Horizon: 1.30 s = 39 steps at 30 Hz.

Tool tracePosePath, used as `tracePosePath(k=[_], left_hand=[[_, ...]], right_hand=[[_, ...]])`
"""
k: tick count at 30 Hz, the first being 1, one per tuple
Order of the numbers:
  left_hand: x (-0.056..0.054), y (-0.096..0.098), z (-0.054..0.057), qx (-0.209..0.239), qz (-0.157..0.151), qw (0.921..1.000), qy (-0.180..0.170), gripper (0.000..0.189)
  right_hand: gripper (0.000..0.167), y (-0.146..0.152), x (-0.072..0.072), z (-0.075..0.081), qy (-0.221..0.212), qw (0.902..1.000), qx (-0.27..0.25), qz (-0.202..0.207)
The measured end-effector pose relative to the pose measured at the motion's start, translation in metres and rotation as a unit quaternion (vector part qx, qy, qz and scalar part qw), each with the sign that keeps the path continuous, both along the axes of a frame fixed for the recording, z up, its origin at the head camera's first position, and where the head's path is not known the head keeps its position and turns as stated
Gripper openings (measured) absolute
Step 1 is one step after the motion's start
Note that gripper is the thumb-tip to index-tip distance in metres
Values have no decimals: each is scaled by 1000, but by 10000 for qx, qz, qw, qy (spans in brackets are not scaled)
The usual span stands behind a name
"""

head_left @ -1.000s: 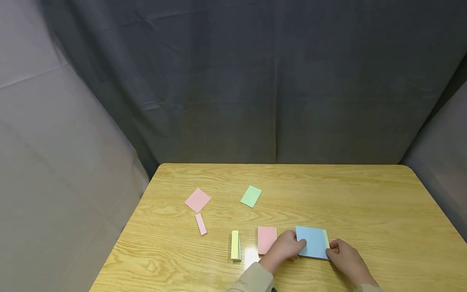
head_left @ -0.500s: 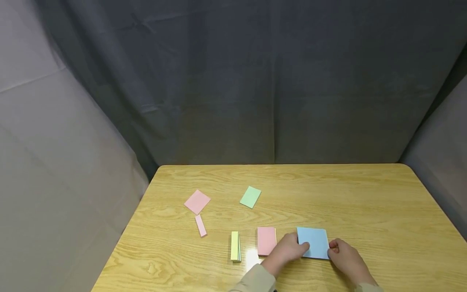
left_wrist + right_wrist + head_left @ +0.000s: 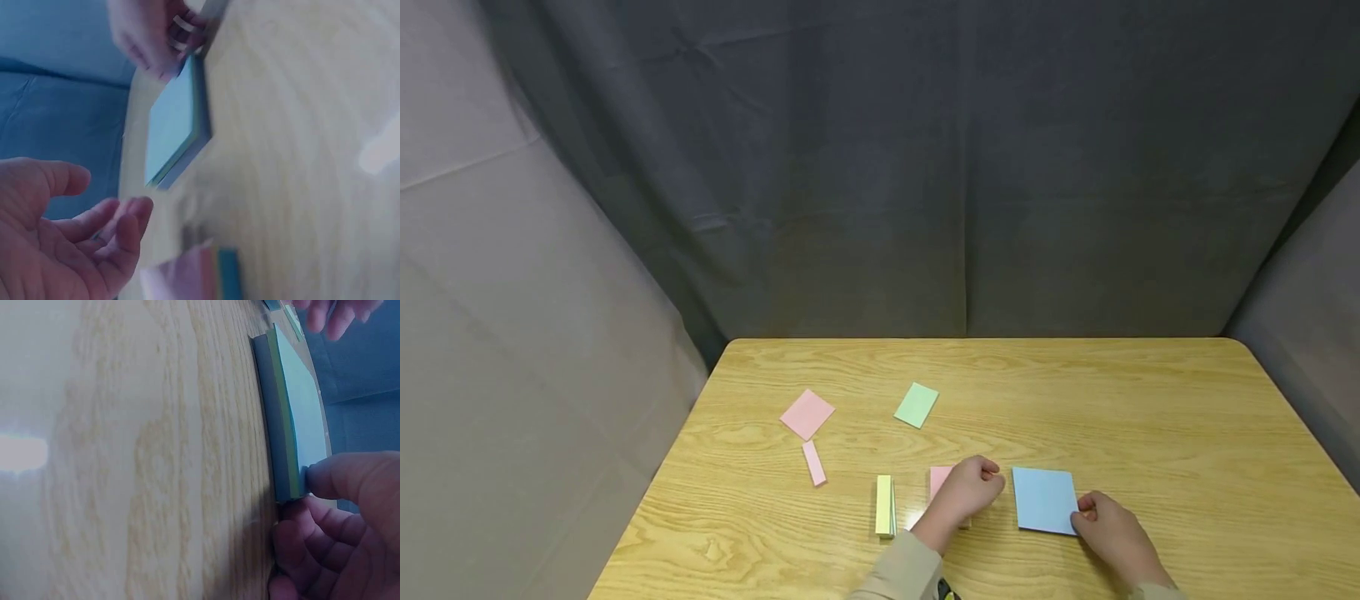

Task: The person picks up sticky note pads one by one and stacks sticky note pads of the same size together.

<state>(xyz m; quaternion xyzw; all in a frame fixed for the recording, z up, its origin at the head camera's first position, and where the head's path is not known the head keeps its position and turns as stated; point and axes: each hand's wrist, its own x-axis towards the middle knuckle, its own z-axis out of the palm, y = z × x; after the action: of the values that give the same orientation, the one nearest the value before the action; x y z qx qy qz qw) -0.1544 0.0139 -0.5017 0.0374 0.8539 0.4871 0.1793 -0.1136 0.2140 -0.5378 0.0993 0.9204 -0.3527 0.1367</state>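
My right hand (image 3: pixel 1108 532) pinches the right edge of a thick blue sticky-note pad (image 3: pixel 1043 500), thumb on top. In the right wrist view the pad (image 3: pixel 305 403) shows layers: blue on top, green-yellow in the middle, darker blue below. To its left, my left hand (image 3: pixel 964 490) holds nothing; its loosely bent fingers (image 3: pixel 128 234) stand apart from the thumb in the left wrist view. Under that hand lies a pink sticky-note pad (image 3: pixel 937 479), partly hidden by it; layers of other colours show along its edge in the left wrist view.
A narrow yellow pad (image 3: pixel 883 506) with other colours under it sits left of the pink pad. Farther back on the wooden table (image 3: pixel 1120 400) lie a green note pad (image 3: pixel 916 405), a pink square (image 3: pixel 807 414) and a slim pink strip (image 3: pixel 814 463). A dark curtain (image 3: pixel 880 183) hangs behind.
The yellow-green strip seen at the blue pad's right side is now covered by the blue top. My left hand has let go of the pad and moved left over the pink pad.
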Motion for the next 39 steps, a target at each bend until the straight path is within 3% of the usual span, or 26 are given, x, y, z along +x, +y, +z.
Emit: tracePosePath(k=[7,12,18,25,32,36,39], left_hand=[[-21,-34,6,797,637,9946,-205,12],[-38,-68,13,1280,1263,9834,-231,15],[-49,-112,24,1502,1885,9704,-125,23],[-57,-151,27,1224,2332,9647,-36,25],[-72,-182,10,666,2915,9539,261,25],[-79,-195,1,107,3155,9478,448,24],[-81,-200,-3,-638,2962,9512,585,24]], right_hand=[[32,1,-1,0,-115,9999,-72,10],[31,0,-1,1,-109,9999,-67,18],[32,-2,0,2,-132,9998,-144,-23],[32,-3,1,3,-152,9997,-177,-63],[32,-1,1,1,-151,9997,-166,-88],[32,-1,2,0,-105,9998,-160,-68],[31,-1,3,0,-46,9999,-139,-58]])
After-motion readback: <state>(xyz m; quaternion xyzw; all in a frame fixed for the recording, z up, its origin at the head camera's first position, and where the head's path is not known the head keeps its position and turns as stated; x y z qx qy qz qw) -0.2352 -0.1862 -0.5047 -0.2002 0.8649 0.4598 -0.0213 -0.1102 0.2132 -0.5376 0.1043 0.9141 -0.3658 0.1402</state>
